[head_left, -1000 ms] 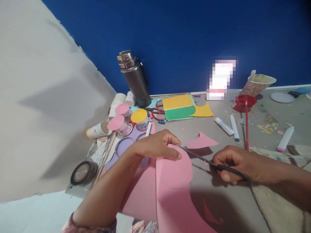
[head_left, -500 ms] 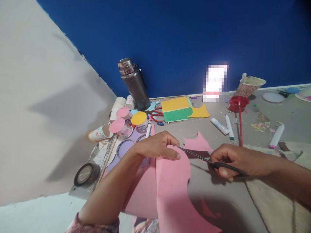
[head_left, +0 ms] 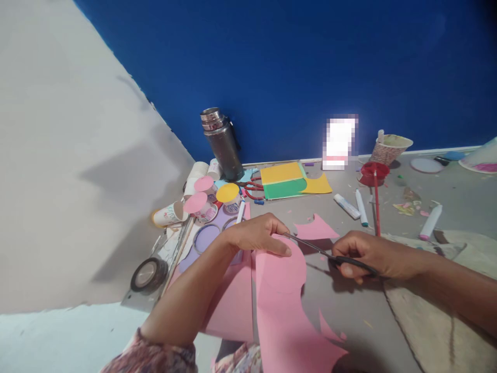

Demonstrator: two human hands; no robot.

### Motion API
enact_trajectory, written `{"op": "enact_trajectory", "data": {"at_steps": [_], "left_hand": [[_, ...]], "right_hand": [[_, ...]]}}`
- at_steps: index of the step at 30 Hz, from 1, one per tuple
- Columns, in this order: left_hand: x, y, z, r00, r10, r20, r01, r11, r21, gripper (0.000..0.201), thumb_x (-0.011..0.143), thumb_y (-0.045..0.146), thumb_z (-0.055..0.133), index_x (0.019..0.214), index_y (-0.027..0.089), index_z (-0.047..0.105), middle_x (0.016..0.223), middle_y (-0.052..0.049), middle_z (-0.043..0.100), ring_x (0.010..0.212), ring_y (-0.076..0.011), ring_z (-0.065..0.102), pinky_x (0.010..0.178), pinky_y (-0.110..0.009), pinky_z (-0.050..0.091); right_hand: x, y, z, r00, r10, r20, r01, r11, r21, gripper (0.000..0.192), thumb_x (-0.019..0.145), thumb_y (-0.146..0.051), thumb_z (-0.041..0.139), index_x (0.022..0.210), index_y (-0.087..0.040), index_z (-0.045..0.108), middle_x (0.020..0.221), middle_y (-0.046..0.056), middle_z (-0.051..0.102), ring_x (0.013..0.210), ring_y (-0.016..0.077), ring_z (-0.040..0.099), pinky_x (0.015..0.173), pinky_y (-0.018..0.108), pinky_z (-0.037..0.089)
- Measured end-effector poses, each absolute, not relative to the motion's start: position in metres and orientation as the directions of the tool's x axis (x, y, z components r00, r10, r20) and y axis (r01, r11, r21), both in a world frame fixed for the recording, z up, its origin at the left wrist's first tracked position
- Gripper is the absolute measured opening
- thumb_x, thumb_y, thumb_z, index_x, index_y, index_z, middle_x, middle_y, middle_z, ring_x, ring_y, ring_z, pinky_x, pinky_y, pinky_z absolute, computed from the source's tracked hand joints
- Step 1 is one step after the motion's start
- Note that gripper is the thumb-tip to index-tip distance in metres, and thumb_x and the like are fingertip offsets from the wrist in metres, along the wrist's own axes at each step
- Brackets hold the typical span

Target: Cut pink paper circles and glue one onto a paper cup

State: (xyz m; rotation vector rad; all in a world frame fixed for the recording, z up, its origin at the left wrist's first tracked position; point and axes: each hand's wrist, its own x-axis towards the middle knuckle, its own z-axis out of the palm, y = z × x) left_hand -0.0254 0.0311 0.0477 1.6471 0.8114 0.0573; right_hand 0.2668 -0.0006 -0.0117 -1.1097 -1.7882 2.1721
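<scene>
My left hand [head_left: 264, 235] is closed on the top of a pink paper sheet [head_left: 281, 305], thumb on the near face and fingers behind. The sheet has a rounded, cut edge on its right side. In my right hand [head_left: 359, 256] is a pair of scissors [head_left: 351, 260] with black handles. Their blades reach left to the paper's curved top edge, close to my left fingertips. A pink paper offcut [head_left: 316, 228] lies just beyond the blades. Another pink scrap [head_left: 329, 329] rests to the right of the sheet.
Paper cups topped with pink and yellow discs [head_left: 228, 192] stand at the left, near a dark steel flask [head_left: 223, 150]. Yellow and green paper [head_left: 283, 181], markers [head_left: 430, 221], a red stick [head_left: 376, 207], a tape roll [head_left: 149, 274] and a cloth [head_left: 430, 305] lie around.
The view has shifted slightly, so the surroundings sit a little differently. My hands keep their hold on the paper and scissors, with the blades still at the top edge.
</scene>
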Motion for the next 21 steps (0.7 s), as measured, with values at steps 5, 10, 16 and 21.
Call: {"op": "enact_trajectory", "data": {"at_steps": [5, 10, 16, 21], "left_hand": [[-0.025, 0.032, 0.047, 0.682, 0.655, -0.325, 0.452, -0.029, 0.892, 0.040, 0.077, 0.045, 0.073, 0.061, 0.017, 0.049, 0.060, 0.007, 0.038, 0.056, -0.0086, 0.033, 0.052, -0.024, 0.023], [-0.009, 0.031, 0.062, 0.681, 0.683, -0.264, 0.492, -0.159, 0.856, 0.035, 0.079, 0.040, 0.067, 0.061, 0.018, 0.046, 0.060, 0.007, 0.037, 0.056, -0.0091, 0.032, 0.051, -0.024, 0.023], [0.042, 0.037, 0.100, 0.786, 0.568, -0.243, 0.549, -0.462, 0.696, 0.030, 0.078, 0.030, 0.062, 0.058, 0.020, 0.043, 0.058, 0.006, 0.035, 0.055, -0.0101, 0.032, 0.050, -0.028, 0.021], [0.048, 0.046, 0.119, 0.682, 0.728, -0.069, 0.616, -0.522, 0.590, 0.021, 0.084, 0.040, 0.060, 0.081, 0.020, 0.065, 0.068, 0.003, 0.055, 0.061, -0.0130, 0.046, 0.055, -0.026, 0.030]], "right_hand": [[0.260, 0.000, -0.008, -0.630, 0.697, -0.341, 0.079, -0.380, -0.922, 0.045, 0.071, -0.056, 0.081, 0.082, -0.015, 0.067, 0.073, 0.005, 0.067, 0.056, 0.0121, 0.054, 0.048, 0.022, 0.037], [0.251, 0.001, -0.004, -0.553, 0.806, -0.212, -0.047, -0.284, -0.958, 0.049, 0.068, -0.050, 0.084, 0.099, -0.016, 0.068, 0.094, 0.008, 0.070, 0.068, 0.0147, 0.055, 0.056, 0.026, 0.040], [0.251, -0.001, 0.006, -0.453, 0.886, -0.096, -0.063, -0.139, -0.988, 0.043, 0.065, -0.035, 0.087, 0.099, -0.020, 0.065, 0.082, -0.001, 0.062, 0.070, 0.0142, 0.055, 0.062, 0.026, 0.043], [0.254, 0.001, 0.017, -0.323, 0.943, -0.074, 0.043, -0.064, -0.997, 0.031, 0.062, -0.028, 0.083, 0.079, -0.020, 0.059, 0.068, -0.004, 0.060, 0.061, 0.0125, 0.054, 0.055, 0.025, 0.040]]}}
